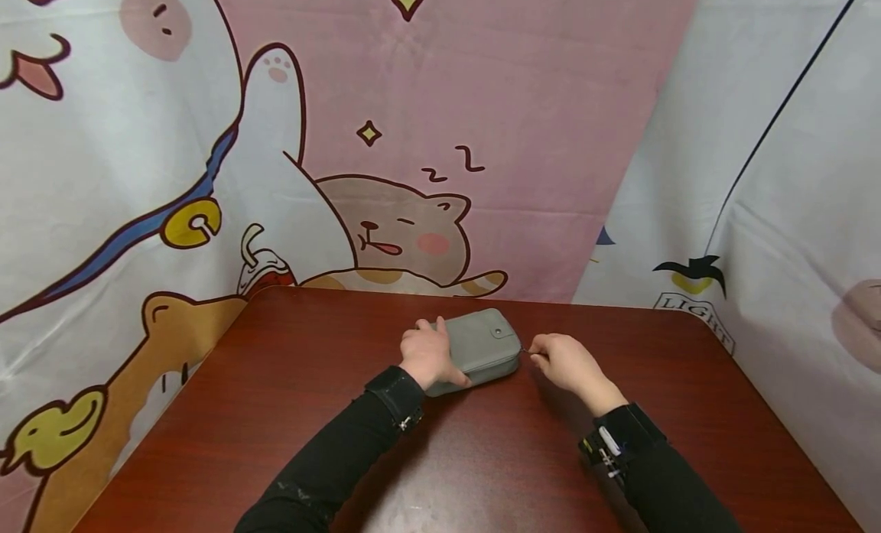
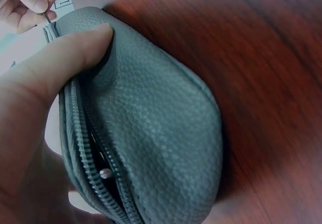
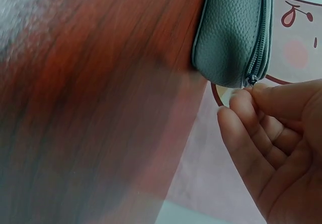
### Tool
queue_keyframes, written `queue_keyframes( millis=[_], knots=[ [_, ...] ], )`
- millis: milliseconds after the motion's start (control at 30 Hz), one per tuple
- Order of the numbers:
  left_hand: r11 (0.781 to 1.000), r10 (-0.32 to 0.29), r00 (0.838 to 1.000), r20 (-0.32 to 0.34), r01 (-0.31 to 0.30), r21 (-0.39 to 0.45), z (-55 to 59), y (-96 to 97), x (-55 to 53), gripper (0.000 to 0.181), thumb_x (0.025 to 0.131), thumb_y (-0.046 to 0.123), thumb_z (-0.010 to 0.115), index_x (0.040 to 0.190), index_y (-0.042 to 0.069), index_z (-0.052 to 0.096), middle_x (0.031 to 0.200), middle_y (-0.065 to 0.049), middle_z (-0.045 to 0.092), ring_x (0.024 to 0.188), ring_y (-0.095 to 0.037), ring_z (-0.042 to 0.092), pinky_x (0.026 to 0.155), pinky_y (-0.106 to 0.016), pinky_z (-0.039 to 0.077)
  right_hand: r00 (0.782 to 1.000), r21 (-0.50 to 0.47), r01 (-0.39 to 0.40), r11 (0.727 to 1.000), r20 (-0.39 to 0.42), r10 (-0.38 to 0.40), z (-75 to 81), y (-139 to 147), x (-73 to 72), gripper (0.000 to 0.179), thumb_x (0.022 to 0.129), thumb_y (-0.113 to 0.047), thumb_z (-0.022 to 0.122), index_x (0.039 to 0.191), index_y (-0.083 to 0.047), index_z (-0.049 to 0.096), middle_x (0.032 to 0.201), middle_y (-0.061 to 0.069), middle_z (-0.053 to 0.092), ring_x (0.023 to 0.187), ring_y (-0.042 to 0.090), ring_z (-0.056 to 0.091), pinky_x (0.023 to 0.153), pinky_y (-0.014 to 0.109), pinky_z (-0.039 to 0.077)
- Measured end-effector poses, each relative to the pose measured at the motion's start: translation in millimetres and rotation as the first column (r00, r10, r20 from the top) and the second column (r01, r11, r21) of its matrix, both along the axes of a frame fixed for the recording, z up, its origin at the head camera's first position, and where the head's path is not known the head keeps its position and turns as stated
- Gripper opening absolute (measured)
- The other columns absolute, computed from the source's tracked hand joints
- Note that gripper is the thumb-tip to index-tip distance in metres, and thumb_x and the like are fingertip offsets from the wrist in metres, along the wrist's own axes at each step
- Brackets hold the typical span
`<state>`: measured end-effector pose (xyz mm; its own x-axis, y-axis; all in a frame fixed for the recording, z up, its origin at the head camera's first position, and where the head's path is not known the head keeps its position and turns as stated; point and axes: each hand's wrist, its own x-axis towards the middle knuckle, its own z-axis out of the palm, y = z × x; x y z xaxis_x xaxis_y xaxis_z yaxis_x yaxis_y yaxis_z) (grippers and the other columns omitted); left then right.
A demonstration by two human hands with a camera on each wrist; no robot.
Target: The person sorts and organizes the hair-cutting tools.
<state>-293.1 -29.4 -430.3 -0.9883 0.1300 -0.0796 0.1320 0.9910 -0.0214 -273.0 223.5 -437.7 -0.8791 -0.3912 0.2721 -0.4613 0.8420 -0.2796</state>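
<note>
A grey-green leather zip pouch with a snap button lies toward the back of the table. My left hand grips its left end, thumb along the near side and fingers over the top. At the pouch's right end, my right hand pinches the zipper pull between thumb and forefinger. In the left wrist view, the zipper is parted near the left hand, and a small shiny bead-like thing shows in the gap. The rest of the contents is hidden.
The pouch rests on a reddish-brown wooden table with rounded back corners. Behind it hangs a cloth backdrop with cartoon animals, reaching down past the table's back and side edges.
</note>
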Motion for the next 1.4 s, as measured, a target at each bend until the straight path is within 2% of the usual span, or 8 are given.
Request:
queue_keyframes(
  millis=[267,667,933,1167,1400],
  knots=[
    [1.0,-0.009,1.0,-0.005,0.01,0.01,-0.1,-1.2,-0.4,0.133,0.054,0.081,0.077,0.155,0.009,0.031,0.126,-0.023,0.048,0.093,-0.034,0.058,0.064,-0.036,0.051,0.997,-0.039,0.004,0.999,0.072,-0.001,0.7,-4.5,6.5,0.005,0.089,-0.005,0.071,0.088,-0.008,0.067,0.078,-0.002,0.062,0.067,0.013,0.054,0.063,0.035,0.048],
    [1.0,-0.024,1.0,-0.016,0.024,-0.015,2.3,0.1,1.6,0.132,0.054,0.081,0.076,0.155,0.008,0.032,0.128,-0.023,0.049,0.081,-0.029,0.057,0.061,-0.034,0.049,0.997,-0.057,0.006,0.998,0.075,-0.002,0.3,-7.2,10.5,0.005,0.087,-0.003,0.071,0.09,-0.006,0.067,0.078,0.0,0.063,0.064,0.01,0.053,0.059,0.032,0.047],
    [1.0,-0.02,1.0,-0.013,0.02,-0.023,2.8,-0.1,0.8,0.131,0.055,0.082,0.075,0.155,0.009,0.032,0.126,-0.023,0.049,0.077,-0.029,0.055,0.061,-0.035,0.049,0.994,-0.092,-0.037,0.995,0.098,0.046,0.4,-10.5,13.3,0.007,0.088,-0.008,0.072,0.09,-0.003,0.067,0.074,-0.004,0.062,0.059,0.005,0.052,0.056,0.029,0.045],
    [1.0,-0.018,1.0,0.011,0.018,0.001,2.5,-1.4,-0.2,0.131,0.055,0.08,0.077,0.156,0.01,0.031,0.126,-0.023,0.048,0.08,-0.029,0.055,0.061,-0.034,0.048,0.991,-0.112,-0.059,0.992,0.115,0.072,1.5,-12.8,14.1,0.005,0.09,-0.004,0.069,0.086,-0.008,0.067,0.069,-0.008,0.059,0.057,0.003,0.053,0.053,0.027,0.044],
    [1.0,-0.021,1.0,-0.005,0.021,0.009,2.0,-1.8,-1.5,0.131,0.054,0.08,0.078,0.155,0.008,0.032,0.125,-0.023,0.049,0.082,-0.03,0.056,0.062,-0.035,0.049,0.987,-0.149,-0.083,0.985,0.122,0.101,1.9,-17.0,15.2,0.006,0.089,-0.004,0.069,0.086,-0.008,0.066,0.067,-0.009,0.06,0.055,0.001,0.054,0.051,0.025,0.044]
  ],
)
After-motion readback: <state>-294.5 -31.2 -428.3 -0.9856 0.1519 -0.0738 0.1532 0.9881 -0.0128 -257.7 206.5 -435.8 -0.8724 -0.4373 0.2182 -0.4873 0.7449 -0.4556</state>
